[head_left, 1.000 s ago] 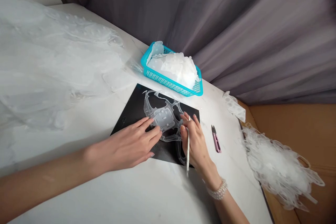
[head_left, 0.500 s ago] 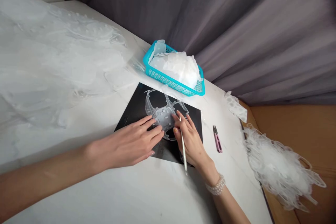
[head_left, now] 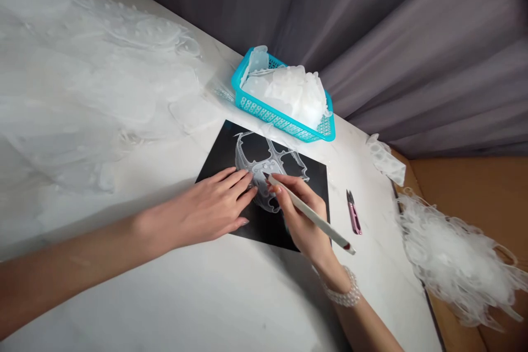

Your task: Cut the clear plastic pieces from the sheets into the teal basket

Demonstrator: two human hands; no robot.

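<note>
On a black mat point(head_left: 264, 235) lies a translucent white sheet point(head_left: 274, 168) with large cut-out openings and small raised-looking shapes in its middle. The flattened fingers of my left hand point(head_left: 225, 198) rest along the sheet's left edge, with nothing gripped in them. My right hand point(head_left: 303, 209) is closed in a pinch round a long white pen-like tool point(head_left: 317, 219). The tool's dark tip touches or hovers just over the middle of the sheet; I cannot tell which. Its rear end slants down to the right, past the wrist.
A turquoise basket point(head_left: 284, 124) of white pieces stands behind the mat. Pink thread snips point(head_left: 353, 213) lie to the right. Sheer white material point(head_left: 94, 82) covers the left of the table. White scraps point(head_left: 457, 258) are heaped beyond the right edge, near a folded piece point(head_left: 385, 159).
My right hand has turned and brought the tool's tip onto or just above the sheet's middle; its rear end swung right. My left hand stays on the sheet. The whole view has shifted slightly.
</note>
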